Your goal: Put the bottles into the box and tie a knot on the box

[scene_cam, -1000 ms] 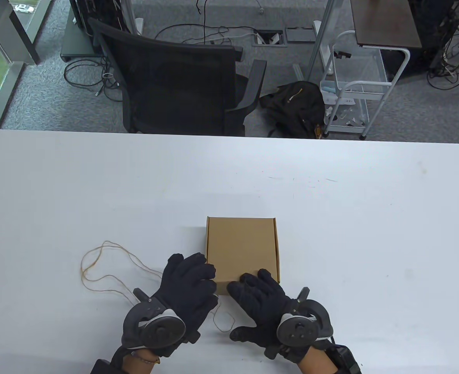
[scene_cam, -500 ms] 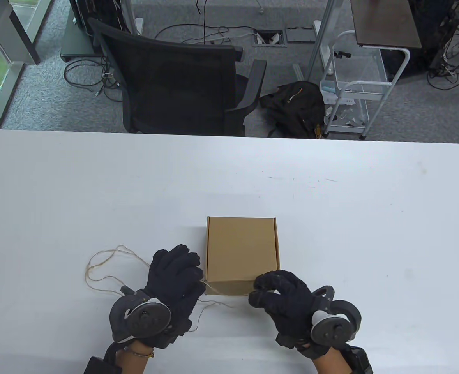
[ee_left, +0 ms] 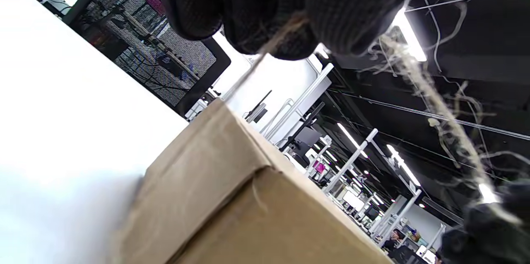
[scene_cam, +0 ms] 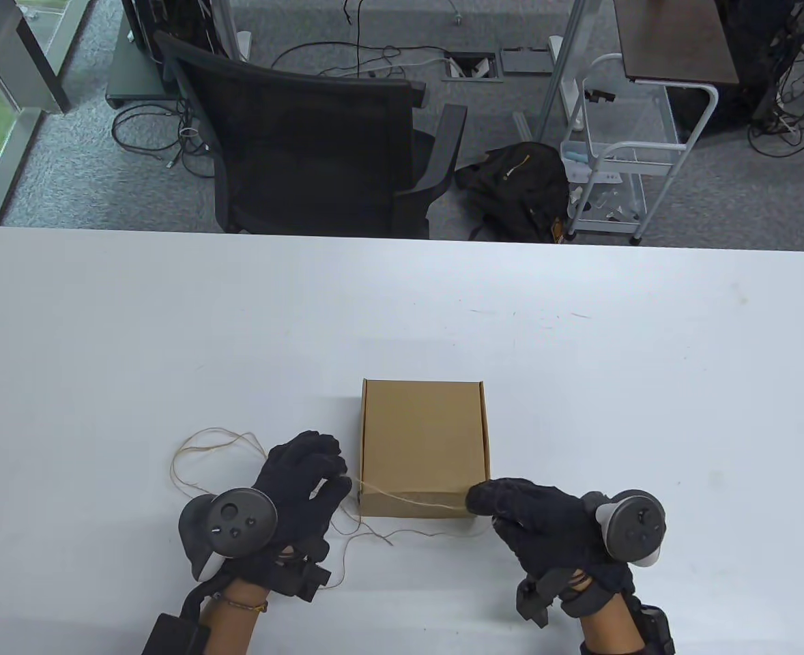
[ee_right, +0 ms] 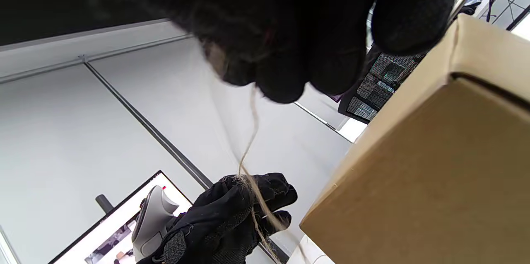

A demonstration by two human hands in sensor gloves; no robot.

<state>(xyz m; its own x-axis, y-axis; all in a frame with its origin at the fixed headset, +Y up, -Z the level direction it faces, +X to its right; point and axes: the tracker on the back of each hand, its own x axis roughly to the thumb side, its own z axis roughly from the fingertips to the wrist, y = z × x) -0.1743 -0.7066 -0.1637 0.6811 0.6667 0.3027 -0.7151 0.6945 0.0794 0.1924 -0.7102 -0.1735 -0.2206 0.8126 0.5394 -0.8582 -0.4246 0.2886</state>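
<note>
A closed brown cardboard box sits on the white table. Thin tan twine stretches across the box's near edge between both hands. My left hand at the box's near left corner pinches one stretch of twine, fingers curled. My right hand at the near right corner pinches the other stretch. The rest of the twine loops on the table left of my left hand. No bottles are in view.
A black office chair stands beyond the table's far edge, with a black bag and a white wire cart on the floor to its right.
Both hands left the box's near edge, picked up the twine and moved apart, pulling it taut across the box's near edge. The loose loop on the left has shrunk and shifted right.
</note>
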